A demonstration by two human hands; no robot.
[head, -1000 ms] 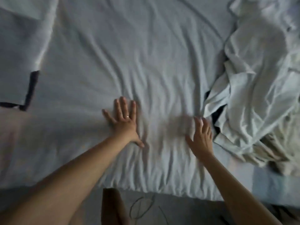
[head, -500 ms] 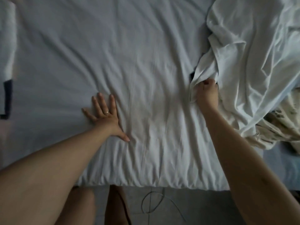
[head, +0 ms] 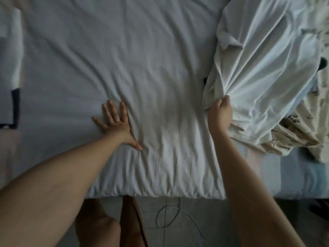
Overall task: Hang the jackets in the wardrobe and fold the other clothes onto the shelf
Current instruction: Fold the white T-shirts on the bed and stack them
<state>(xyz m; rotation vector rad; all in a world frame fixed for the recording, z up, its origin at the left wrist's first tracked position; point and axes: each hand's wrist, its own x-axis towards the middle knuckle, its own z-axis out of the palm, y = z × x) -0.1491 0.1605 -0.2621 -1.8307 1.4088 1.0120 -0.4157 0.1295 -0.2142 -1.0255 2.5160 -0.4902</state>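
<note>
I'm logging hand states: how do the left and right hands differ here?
The left hand lies flat on the bed sheet, fingers spread; the right hand is curled, gripping a fold of the white garment. The left hand shows a ring; the right hand shows none. Both are bare and touch cloth.

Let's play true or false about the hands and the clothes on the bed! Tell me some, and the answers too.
1. The left hand lies flat, fingers spread, on the white cloth. True.
2. The right hand is flat and holds nothing. False: it grips a bunch of the crumpled white garment.
3. There is a ring on the left hand. True.
4. The crumpled white garment lies beside the left hand. False: it is on the right side, at the right hand.
5. A thin cable lies looped on the floor. True.
</note>
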